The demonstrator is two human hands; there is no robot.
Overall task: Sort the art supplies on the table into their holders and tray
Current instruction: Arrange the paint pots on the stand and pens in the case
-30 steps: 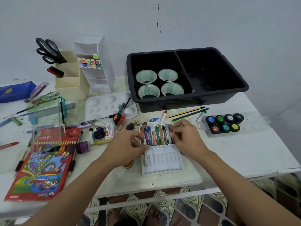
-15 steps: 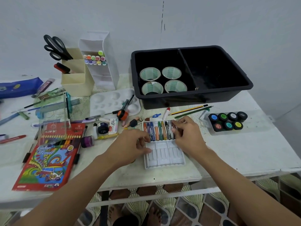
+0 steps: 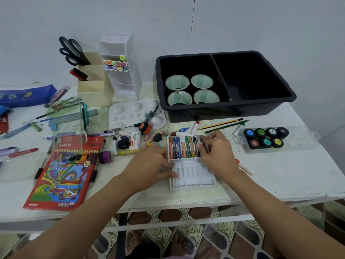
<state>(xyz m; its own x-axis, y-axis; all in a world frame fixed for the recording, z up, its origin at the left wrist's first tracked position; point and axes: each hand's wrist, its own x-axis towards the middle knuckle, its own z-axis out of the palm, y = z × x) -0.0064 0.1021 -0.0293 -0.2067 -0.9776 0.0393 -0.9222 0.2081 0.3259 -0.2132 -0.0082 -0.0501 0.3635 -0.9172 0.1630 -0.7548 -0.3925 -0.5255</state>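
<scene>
Head view: the left hand [image 3: 151, 163] lies flat, steadying the white crayon tray [image 3: 192, 177]. The right hand [image 3: 219, 153] pinches a dark crayon [image 3: 204, 146] at the row's right end. The tray's near slots are unfilled, and pencils [image 3: 220, 124] and pens [image 3: 151, 116] litter the desk [image 3: 280, 174], so I judge much sorting is left.

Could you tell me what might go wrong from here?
The right hand pinches a dark crayon at the crowded end of the row; it might jam against its neighbours. The crayon tray is steadied only by the left hand on its left edge, so it could slide. The right wrist may knock the orange-tipped tool beside it.
</scene>
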